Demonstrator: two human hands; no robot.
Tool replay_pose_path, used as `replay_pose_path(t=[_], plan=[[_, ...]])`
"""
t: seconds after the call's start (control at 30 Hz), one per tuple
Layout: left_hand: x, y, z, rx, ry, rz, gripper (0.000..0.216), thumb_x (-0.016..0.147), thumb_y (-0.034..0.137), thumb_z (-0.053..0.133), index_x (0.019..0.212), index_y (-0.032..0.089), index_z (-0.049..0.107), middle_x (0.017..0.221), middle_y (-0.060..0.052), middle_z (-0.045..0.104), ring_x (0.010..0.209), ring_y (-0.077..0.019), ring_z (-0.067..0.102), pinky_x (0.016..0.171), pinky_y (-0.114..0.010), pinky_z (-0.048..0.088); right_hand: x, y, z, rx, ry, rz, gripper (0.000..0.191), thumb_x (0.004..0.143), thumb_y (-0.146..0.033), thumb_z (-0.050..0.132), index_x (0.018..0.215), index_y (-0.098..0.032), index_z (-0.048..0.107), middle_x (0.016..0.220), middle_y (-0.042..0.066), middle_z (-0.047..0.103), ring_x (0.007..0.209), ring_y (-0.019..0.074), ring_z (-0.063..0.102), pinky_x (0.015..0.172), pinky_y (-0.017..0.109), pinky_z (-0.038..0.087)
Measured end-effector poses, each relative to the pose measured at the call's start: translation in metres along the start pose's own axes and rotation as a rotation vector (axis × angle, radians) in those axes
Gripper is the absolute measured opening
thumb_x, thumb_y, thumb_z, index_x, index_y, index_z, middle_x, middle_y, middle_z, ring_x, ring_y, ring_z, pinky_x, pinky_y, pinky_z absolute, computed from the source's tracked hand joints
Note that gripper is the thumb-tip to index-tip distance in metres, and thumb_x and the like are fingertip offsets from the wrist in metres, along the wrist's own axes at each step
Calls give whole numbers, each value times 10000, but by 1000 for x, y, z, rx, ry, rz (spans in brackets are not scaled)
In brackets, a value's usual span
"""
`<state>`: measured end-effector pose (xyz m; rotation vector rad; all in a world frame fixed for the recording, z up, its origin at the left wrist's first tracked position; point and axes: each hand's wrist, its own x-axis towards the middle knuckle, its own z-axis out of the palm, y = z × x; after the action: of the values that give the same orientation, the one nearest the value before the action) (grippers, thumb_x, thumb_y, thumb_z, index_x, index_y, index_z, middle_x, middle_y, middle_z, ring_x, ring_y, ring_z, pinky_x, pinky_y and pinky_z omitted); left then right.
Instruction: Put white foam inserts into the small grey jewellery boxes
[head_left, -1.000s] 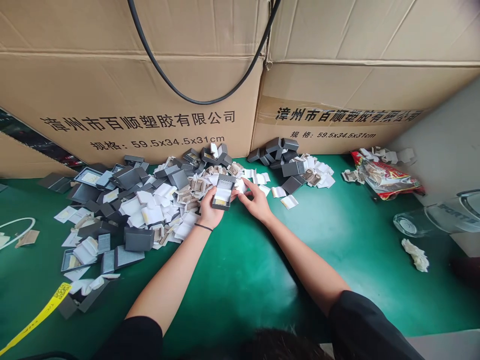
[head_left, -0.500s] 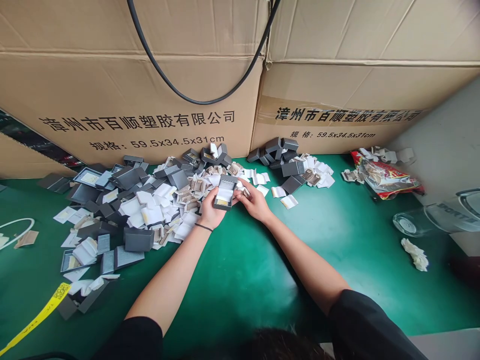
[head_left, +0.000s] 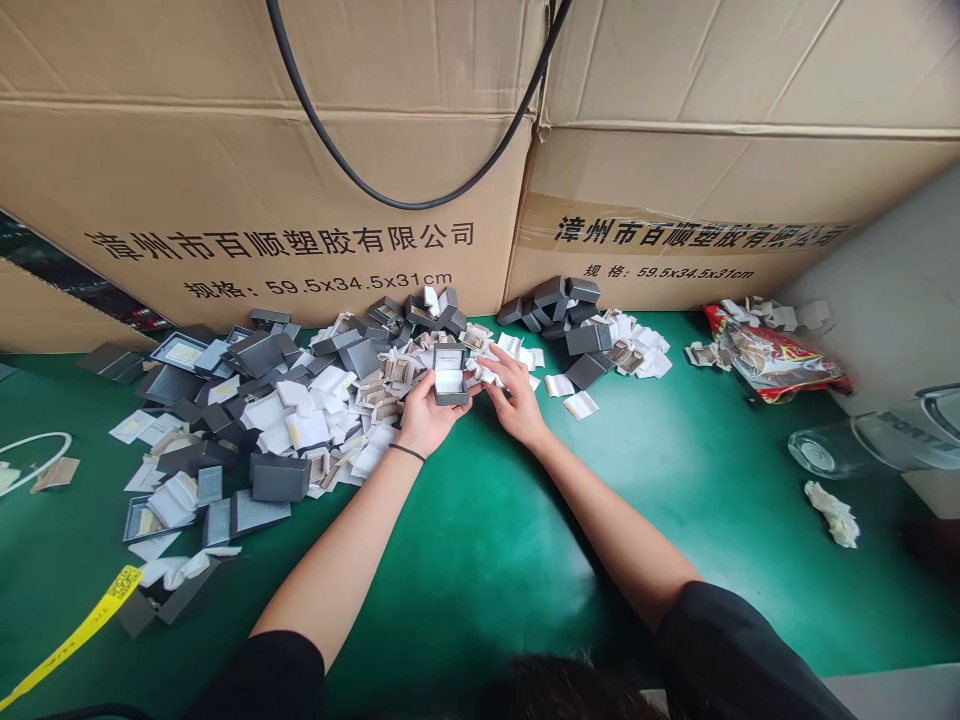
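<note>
My left hand is closed round a small dark grey jewellery box. The box's lid is raised, and a white lining shows inside. Just to the right, my right hand has its fingers stretched and apart. Its fingertips are by small white padded inserts lying on the table; whether they touch is unclear. Left of my hands spreads a pile of white and beige inserts mixed with grey boxes. Beyond my right hand is a smaller heap of grey boxes.
Large cardboard cartons stand along the back of the green table, with a black cable hanging before them. On the right are a red packet, a clear cup and crumpled tissue. A yellow tag is at lower left.
The box in my left hand has tilted so its raised lid and white lining face me. My right hand's fingers have gone from a pinch to stretched out.
</note>
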<state>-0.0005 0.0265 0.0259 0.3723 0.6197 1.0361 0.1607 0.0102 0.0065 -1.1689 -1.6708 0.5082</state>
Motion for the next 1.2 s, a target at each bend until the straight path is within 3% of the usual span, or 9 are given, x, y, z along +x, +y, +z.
replay_pose_path(t=[0.2, 0.37, 0.6, 0.7, 0.77, 0.83, 0.93, 1.07, 1.2], plan=[[-2, 2, 1, -47, -16, -93, 327, 860, 341, 474, 1050, 119, 620, 922, -130, 687, 915, -285, 655, 652, -330, 498, -2, 0, 1, 88, 6, -17, 325, 900, -300, 436, 1175, -287, 606, 1301, 65, 505, 1131, 220, 528, 973, 419, 438], [-4, 1, 3, -111, -21, -89, 310, 877, 312, 444, 1019, 110, 630, 927, -128, 687, 893, -262, 652, 673, -340, 507, -2, -1, -1, 153, -45, -25, 382, 901, -328, 448, 1271, -288, 534, 1392, 34, 459, 1299, 211, 412, 1095, 414, 326], [-1, 0, 3, -146, 32, 8, 256, 864, 272, 465, 984, 128, 640, 960, -98, 692, 832, -212, 642, 770, -378, 514, -3, -5, -3, 268, -127, -20, 420, 891, -371, 462, 1301, -290, 504, 1442, 18, 393, 1352, 207, 337, 1132, 410, 257], [3, -2, 1, -122, 33, 95, 265, 864, 267, 455, 995, 132, 641, 976, -87, 693, 863, -215, 639, 795, -383, 509, -3, -7, -4, 291, -101, 27, 408, 884, -405, 469, 1267, -284, 538, 1421, 26, 425, 1342, 217, 352, 1107, 414, 302], [5, -4, 0, -93, 17, 148, 284, 867, 273, 442, 1018, 131, 636, 980, -85, 695, 904, -226, 636, 827, -398, 498, -2, -8, -3, 280, -36, 88, 383, 879, -433, 466, 1203, -270, 589, 1366, 43, 491, 1300, 227, 410, 1033, 408, 401], [6, -6, -2, -55, -3, 185, 293, 863, 280, 447, 1040, 134, 629, 986, -86, 695, 971, -241, 623, 867, -410, 481, -1, -8, -1, 246, 33, 154, 373, 854, -457, 493, 1139, -255, 624, 1279, 61, 563, 1196, 233, 507, 905, 381, 500], [7, -9, -4, -25, -22, 216, 284, 846, 286, 480, 1047, 147, 625, 989, -80, 695, 1049, -245, 598, 906, -401, 459, -2, -5, 3, 189, 67, 207, 382, 798, -453, 569, 1101, -230, 632, 1152, 70, 623, 1016, 212, 593, 791, 346, 549], [7, -10, -4, -63, 8, 229, 265, 841, 282, 481, 1010, 150, 635, 972, -67, 700, 1052, -234, 599, 922, -391, 451, -3, -2, 7, 245, -9, 242, 408, 768, -436, 610, 1105, -206, 613, 1078, 65, 650, 938, 191, 616, 818, 345, 552], [4, -8, 0, -74, 13, 203, 270, 844, 286, 468, 988, 139, 643, 963, -77, 703, 1040, -240, 604, 907, -403, 461, -4, -4, 7, 380, -61, 299, 446, 770, -438, 616, 1159, -224, 574, 1123, 55, 646, 1043, 208, 607, 911, 375, 520]])
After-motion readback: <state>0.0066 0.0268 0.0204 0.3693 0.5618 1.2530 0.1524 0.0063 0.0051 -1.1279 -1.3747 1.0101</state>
